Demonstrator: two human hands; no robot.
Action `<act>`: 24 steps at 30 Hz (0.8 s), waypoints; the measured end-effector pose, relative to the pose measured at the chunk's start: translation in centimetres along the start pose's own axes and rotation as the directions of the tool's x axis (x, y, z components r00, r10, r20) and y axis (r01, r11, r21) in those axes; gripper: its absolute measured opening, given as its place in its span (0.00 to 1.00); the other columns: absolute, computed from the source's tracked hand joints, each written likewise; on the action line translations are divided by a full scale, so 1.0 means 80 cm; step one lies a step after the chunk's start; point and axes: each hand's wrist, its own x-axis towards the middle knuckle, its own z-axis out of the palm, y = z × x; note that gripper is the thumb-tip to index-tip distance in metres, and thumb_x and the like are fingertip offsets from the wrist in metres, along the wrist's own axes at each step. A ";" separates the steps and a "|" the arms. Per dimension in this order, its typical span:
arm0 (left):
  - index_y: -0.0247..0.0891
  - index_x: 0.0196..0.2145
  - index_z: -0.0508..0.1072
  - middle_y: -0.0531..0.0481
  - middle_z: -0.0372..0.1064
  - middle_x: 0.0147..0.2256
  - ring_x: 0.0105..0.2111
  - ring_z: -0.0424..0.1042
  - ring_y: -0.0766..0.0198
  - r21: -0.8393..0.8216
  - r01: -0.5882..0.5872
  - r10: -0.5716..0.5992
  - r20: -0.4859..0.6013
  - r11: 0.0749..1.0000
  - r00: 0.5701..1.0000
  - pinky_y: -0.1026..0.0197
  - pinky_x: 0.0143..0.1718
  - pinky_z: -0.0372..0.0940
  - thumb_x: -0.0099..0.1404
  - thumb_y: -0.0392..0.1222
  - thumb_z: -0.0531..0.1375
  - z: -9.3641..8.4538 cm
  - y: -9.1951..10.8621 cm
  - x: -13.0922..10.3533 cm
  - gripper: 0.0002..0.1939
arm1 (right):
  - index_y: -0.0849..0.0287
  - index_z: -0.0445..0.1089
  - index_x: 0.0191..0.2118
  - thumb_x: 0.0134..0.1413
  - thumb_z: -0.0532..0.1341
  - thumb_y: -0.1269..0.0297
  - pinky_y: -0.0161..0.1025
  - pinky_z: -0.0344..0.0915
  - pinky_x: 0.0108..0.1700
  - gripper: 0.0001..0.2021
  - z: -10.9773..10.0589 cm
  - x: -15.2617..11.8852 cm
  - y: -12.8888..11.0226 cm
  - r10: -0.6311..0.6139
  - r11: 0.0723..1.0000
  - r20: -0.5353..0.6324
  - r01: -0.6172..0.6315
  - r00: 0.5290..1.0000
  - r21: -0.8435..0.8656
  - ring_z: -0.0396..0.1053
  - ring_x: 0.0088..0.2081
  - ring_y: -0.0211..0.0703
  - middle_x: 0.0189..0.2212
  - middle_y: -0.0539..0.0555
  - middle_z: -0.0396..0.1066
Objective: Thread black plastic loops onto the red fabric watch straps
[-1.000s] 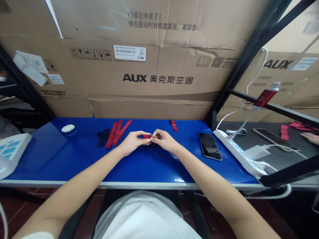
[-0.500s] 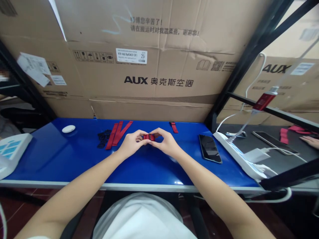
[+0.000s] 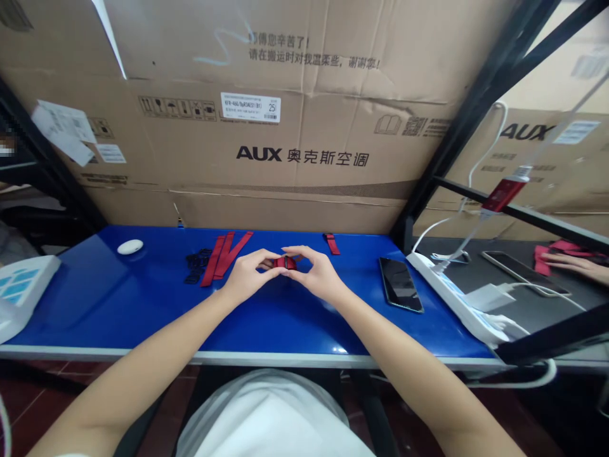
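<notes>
Between my two hands, just above the blue table, is a short red webbing strap with a black buckle on it. My left hand pinches the strap's left part between thumb and fingers. From the other side, my right hand grips the strap at the buckle, its index finger arched over the top. The fingers partly cover how the strap runs through the buckle. Left of my left hand lie several loose red straps beside a heap of black buckles. Another buckled red strap lies behind my right hand.
A black phone and a white power strip lie on the right. A white oval object and a white device are at left. Cardboard stands behind. Another person's hand touches red material on the neighbouring table.
My right fingers have shifted slightly at the buckle, the index finger now straighter, with more red strap showing. At far right, the other person's hand has reached left onto the red material.
</notes>
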 end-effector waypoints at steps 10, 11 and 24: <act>0.36 0.36 0.71 0.48 0.76 0.35 0.35 0.76 0.61 -0.303 0.219 -0.205 0.078 0.928 0.976 0.57 0.42 0.72 0.55 0.48 0.68 0.005 -0.001 0.007 0.16 | 0.56 0.73 0.44 0.50 0.67 0.61 0.44 0.67 0.49 0.14 -0.002 0.002 0.000 -0.042 0.997 0.003 0.042 0.999 -0.058 0.71 0.43 0.46 0.40 0.55 0.74; 0.36 0.35 0.71 0.48 0.75 0.34 0.35 0.76 0.62 -0.318 0.240 -0.226 0.083 0.917 0.971 0.58 0.41 0.71 0.55 0.48 0.68 0.006 -0.001 0.008 0.16 | 0.56 0.73 0.44 0.50 0.67 0.61 0.44 0.67 0.49 0.14 -0.001 0.002 0.001 -0.050 0.996 0.008 0.051 0.999 -0.069 0.71 0.43 0.46 0.40 0.55 0.73; 0.33 0.33 0.74 0.47 0.76 0.26 0.27 0.77 0.60 -0.301 0.497 -0.480 0.132 0.814 0.867 0.56 0.37 0.71 0.49 0.40 0.69 -0.007 -0.032 0.011 0.14 | 0.58 0.73 0.43 0.48 0.68 0.69 0.42 0.66 0.45 0.14 -0.025 0.002 0.021 0.018 0.934 0.197 0.054 0.980 -0.353 0.70 0.39 0.45 0.38 0.54 0.72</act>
